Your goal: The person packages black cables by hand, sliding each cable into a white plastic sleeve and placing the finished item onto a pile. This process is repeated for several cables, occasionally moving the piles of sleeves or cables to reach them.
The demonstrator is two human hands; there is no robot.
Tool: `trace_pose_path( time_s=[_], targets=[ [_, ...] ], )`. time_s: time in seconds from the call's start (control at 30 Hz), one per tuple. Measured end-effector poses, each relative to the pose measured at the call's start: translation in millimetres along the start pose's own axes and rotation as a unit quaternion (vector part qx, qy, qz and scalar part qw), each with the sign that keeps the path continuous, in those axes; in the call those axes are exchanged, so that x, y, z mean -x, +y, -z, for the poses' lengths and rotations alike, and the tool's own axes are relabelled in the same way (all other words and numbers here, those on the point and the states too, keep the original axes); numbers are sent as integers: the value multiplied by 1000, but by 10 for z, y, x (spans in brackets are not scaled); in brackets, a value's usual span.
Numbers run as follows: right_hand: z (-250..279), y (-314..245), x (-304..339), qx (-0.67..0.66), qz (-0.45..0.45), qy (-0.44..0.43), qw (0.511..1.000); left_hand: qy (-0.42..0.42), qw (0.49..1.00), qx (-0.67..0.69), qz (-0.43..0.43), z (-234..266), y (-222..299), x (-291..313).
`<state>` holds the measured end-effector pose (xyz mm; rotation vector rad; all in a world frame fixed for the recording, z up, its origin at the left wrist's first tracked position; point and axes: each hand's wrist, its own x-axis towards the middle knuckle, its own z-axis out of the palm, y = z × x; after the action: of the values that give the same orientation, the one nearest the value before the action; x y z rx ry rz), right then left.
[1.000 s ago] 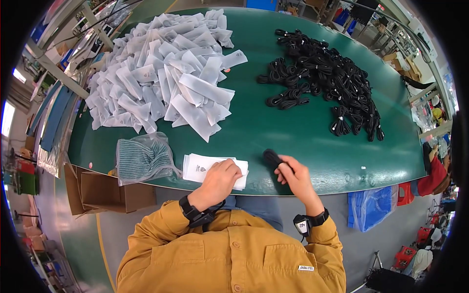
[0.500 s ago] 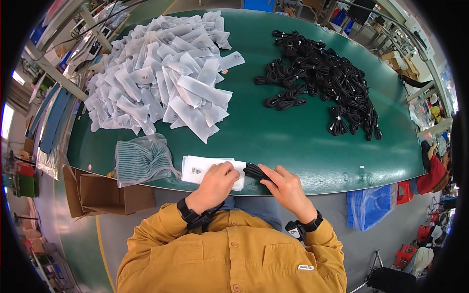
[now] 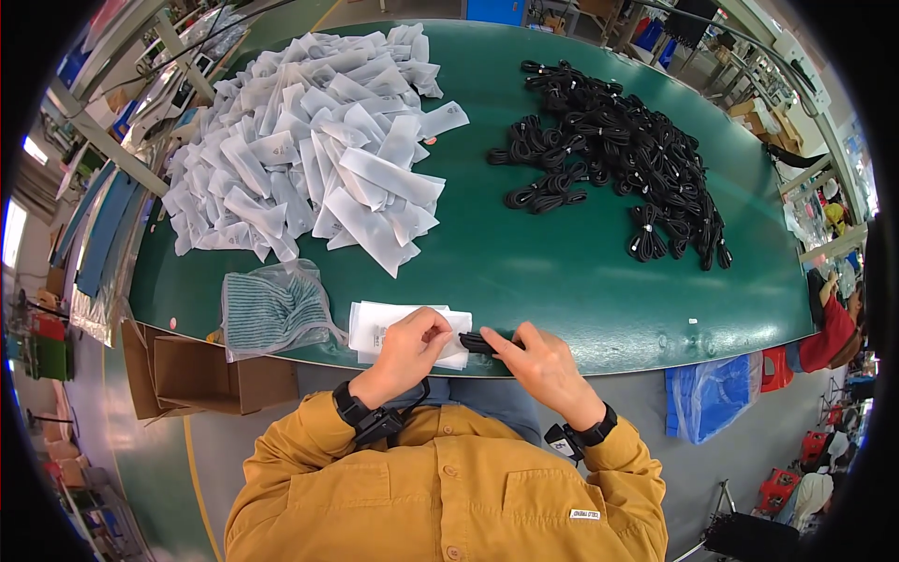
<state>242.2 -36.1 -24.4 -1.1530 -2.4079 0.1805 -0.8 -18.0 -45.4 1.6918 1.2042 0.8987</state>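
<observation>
My right hand [image 3: 547,371] grips a bundled black cable [image 3: 477,344] between thumb and fingers, the bundle pointing left. Its left end meets the edge of a flat whitish plastic sleeve, which my left hand [image 3: 408,348] pinches between thumb and fingertips. How far the cable goes into the sleeve cannot be made out. Beneath my left hand lies a small stack of white sleeves [image 3: 367,317] at the table's near edge. Both hands are close together, just above this edge.
A large heap of filled translucent sleeves [image 3: 309,140] covers the far left of the green table [image 3: 487,253]. Bundled black cables [image 3: 637,140] are heaped at far right. A clear bag with striped green cloth [image 3: 272,309] lies left of the stack. Below stands an open cardboard box [image 3: 211,375].
My left hand has shifted slightly left and its fingertips have lifted into a pinch on the sleeve. The cable and my right fingers have moved a little left, toward the sleeve.
</observation>
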Motion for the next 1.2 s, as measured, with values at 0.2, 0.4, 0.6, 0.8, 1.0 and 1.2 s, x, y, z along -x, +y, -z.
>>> trace_pose_path(
  time_s=[0.2, 0.4, 0.6, 0.8, 1.0, 1.2],
  targets=[
    [-88, 19, -34, -373, -242, -97, 891, -1, 954, -124, -272, 0, 130, -75],
    [1, 38, -271, -288, -145, -7, 947, 5, 951, -129, -282, 74, 349, -268],
    [199, -58, -563, -313, -16, 140, 939, -12, 985, 68, -161, 224, 454, -475],
    [298, 234, -811, -237, -64, 151, 957, -16, 907, 421, 18, 590, 548, -904],
    [9, 1307, -962, 47, -200, 146, 968, 201, 963, 112, -137, 934, 564, -1095],
    [-84, 1560, -799, 136, -287, 39, 947, -71, 988, -69, -118, 224, 116, -197]
  ],
)
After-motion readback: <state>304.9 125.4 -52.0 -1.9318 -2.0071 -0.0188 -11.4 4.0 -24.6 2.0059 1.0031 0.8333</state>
